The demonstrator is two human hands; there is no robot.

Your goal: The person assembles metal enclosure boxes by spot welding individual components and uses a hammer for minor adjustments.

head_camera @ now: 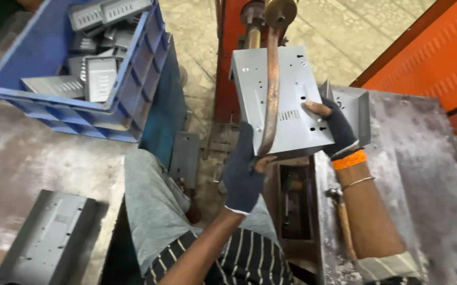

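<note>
Both hands (243, 174) (336, 126) grip the grey metal panel (291, 100) under a copper arm (272, 89).

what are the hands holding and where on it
Both hold one grey sheet-metal panel under the copper welding arm: the left hand at its near bottom edge, the right hand at its right edge.

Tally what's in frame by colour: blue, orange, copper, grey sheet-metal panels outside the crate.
Blue crate: 1
Orange machine panel: 1
Orange wristband: 1
Copper arm: 1
Grey panels outside crate: 2, held panel, bench panel
Total: 6
</note>
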